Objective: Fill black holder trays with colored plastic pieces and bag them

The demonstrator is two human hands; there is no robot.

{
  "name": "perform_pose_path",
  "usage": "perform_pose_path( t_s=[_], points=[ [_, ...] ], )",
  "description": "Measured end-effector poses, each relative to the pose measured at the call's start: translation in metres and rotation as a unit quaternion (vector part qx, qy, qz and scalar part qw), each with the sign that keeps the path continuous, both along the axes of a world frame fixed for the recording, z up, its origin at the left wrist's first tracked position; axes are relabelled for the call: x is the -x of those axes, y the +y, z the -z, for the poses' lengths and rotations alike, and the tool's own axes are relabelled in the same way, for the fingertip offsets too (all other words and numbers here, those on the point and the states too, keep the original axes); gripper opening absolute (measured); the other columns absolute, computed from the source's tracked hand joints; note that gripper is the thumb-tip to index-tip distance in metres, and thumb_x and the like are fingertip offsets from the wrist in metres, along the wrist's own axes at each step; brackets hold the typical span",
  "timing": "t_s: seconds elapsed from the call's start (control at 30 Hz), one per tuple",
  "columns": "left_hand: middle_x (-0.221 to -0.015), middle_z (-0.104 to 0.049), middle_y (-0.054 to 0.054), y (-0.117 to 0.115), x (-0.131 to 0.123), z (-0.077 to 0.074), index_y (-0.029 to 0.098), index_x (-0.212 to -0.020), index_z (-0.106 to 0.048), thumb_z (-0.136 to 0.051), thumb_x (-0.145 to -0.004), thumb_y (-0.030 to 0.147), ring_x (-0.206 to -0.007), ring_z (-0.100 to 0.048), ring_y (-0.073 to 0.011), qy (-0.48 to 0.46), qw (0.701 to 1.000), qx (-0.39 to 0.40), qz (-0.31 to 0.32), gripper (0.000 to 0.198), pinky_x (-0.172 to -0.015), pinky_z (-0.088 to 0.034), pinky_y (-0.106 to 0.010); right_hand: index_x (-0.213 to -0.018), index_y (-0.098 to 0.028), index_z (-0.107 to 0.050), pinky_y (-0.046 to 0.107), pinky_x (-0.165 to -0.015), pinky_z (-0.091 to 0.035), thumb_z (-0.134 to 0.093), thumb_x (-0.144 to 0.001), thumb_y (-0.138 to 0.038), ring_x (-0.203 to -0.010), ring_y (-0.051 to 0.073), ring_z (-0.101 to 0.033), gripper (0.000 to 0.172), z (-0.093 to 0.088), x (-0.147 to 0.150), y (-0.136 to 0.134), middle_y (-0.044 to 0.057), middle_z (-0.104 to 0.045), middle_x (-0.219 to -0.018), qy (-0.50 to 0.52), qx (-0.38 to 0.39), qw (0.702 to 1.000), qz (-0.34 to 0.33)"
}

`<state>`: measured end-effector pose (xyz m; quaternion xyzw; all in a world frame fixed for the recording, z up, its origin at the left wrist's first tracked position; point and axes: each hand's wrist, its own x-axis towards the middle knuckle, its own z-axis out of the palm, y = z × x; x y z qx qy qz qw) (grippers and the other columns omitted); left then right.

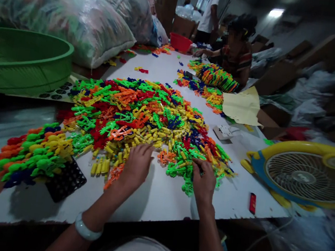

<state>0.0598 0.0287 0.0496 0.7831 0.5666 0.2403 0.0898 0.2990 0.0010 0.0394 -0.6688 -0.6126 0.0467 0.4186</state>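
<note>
Curled onto the plastic toy pile (144,118), my left hand (136,164) and right hand (202,180) pinch small pieces, so I'd lift gently, one at a time.

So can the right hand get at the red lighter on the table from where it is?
Probably yes: the red lighter lies on bare table just right of the right hand, with nothing between them.

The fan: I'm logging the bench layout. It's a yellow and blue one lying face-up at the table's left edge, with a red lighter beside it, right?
Not quite. The head view shows the fan at the table's right edge; the rest holds, with the red lighter beside it.
</note>
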Motion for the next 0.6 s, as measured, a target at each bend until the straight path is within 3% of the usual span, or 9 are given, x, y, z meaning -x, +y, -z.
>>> perform_pose_path(
  t_s=[0.07,0.17,0.23,0.4,0.6],
  points=[
    [-0.132,-0.059,-0.012,0.006,-0.026,0.005,0.016,-0.128,-0.055,-0.045,-0.092,0.016,-0.122,-0.051,-0.0251,0.006,0.998,0.050,0.036,0.037,-0.102,-0.038,-0.040,-0.097,-0.019,-0.069,0.039,-0.084,-0.048,-0.050,-0.090,-0.031,-0.091,0.023,-0.061,0.023,-0.005,-0.022,-0.005,0.008,-0.067,-0.094,0.013,-0.010,0.999,0.039],
    [-0.117,-0.063,-0.019,0.018,-0.052,0.006,0.010,-0.118,-0.060,-0.050,-0.088,0.017,-0.111,-0.056,-0.0304,0.009,0.996,0.085,0.029,0.032,-0.094,-0.041,-0.045,-0.097,-0.018,-0.069,0.041,-0.085,-0.047,-0.049,-0.090,-0.030,-0.091,0.024,-0.060,0.024,-0.008,-0.052,-0.012,0.009,-0.068,-0.094,-0.015,-0.013,0.996,0.084],
    [-0.107,-0.064,-0.020,0.024,-0.059,0.005,0.009,-0.107,-0.064,-0.054,-0.085,0.016,-0.106,-0.056,-0.0331,0.002,0.995,0.092,0.025,0.026,-0.091,-0.041,-0.048,-0.099,-0.017,-0.069,0.042,-0.087,-0.046,-0.048,-0.090,-0.027,-0.094,0.025,-0.058,0.025,-0.007,-0.064,-0.013,0.011,-0.067,-0.095,-0.064,-0.003,0.995,0.078],
    [-0.103,-0.062,-0.017,0.024,-0.058,0.008,0.013,-0.101,-0.065,-0.058,-0.079,0.012,-0.107,-0.054,-0.0330,-0.051,0.993,0.110,0.008,0.023,-0.095,-0.039,-0.049,-0.104,-0.018,-0.068,0.043,-0.090,-0.041,-0.052,-0.089,-0.019,-0.102,0.028,-0.050,0.022,0.003,-0.061,0.002,0.013,-0.062,-0.106,-0.212,0.044,0.976,0.006],
    [-0.099,-0.062,-0.009,0.022,-0.043,0.014,0.018,-0.093,-0.065,-0.060,-0.078,0.019,-0.098,-0.058,-0.0248,-0.202,0.967,0.153,-0.020,0.016,-0.088,-0.046,-0.039,-0.098,-0.017,-0.064,0.043,-0.083,-0.037,-0.054,-0.088,-0.016,-0.093,0.029,-0.049,0.015,-0.001,-0.053,0.022,0.014,-0.062,-0.099,-0.312,0.124,0.941,0.042]
  ],
)
